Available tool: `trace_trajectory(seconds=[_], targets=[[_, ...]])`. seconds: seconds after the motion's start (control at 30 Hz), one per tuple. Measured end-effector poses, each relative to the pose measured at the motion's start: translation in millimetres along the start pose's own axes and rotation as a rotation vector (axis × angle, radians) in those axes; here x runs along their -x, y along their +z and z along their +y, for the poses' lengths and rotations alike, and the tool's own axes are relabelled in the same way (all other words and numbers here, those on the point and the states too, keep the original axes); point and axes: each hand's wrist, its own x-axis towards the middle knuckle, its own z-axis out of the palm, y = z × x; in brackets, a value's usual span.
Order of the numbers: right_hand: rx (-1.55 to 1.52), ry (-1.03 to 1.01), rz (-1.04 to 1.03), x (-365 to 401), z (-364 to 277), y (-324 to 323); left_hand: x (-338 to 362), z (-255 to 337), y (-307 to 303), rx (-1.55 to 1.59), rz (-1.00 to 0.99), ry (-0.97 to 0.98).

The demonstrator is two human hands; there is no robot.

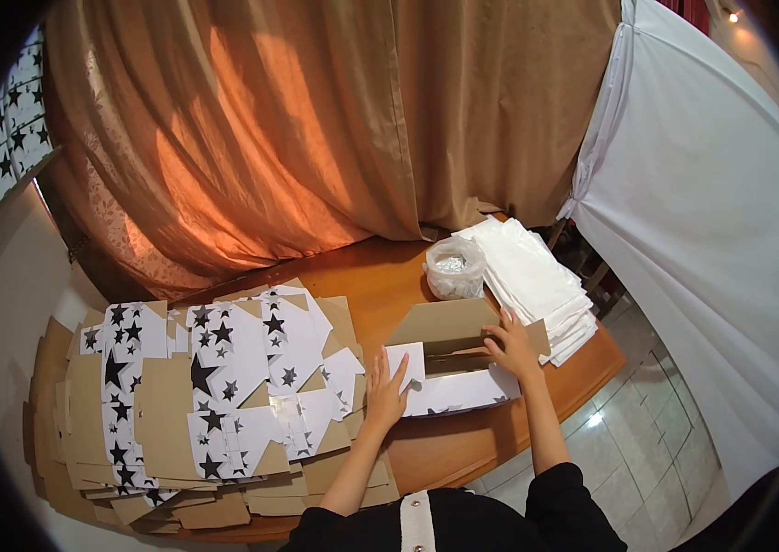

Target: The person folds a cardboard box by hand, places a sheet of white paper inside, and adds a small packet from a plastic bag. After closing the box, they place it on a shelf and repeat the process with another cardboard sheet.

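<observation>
A partly folded cardboard box (pixel 463 394) stands in front of me on the wooden table, white with star prints outside and plain brown inside. Its brown back flap (pixel 440 322) is raised and the top is open. My left hand (pixel 388 394) grips the box's left end, fingers against the white side flap (pixel 405 361). At the right end, my right hand (pixel 514 348) holds the box with fingers bent over the brown flap there. Parts of the right end are hidden behind that hand.
Stacked flat cardboard blanks (pixel 160 396) with black stars cover the table's left side. Behind the box are a clear plastic tub (pixel 454 269) with silvery contents and a pile of white sheets (pixel 527 281). A brown curtain (pixel 316 120) hangs behind the table (pixel 445 451).
</observation>
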Motion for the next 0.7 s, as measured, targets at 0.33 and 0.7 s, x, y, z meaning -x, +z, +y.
trace_trajectory(seconds=[0.33,0.7], targets=[[0.071,-0.012,0.366,10.7,2.1,-6.6,-31.4,7.7,12.1,-0.032,0.154,-0.314],[-1.725,0.834,0.950,54.8,144.2,-7.0,-52.4,51.2,29.3,0.117,0.201,-0.348]])
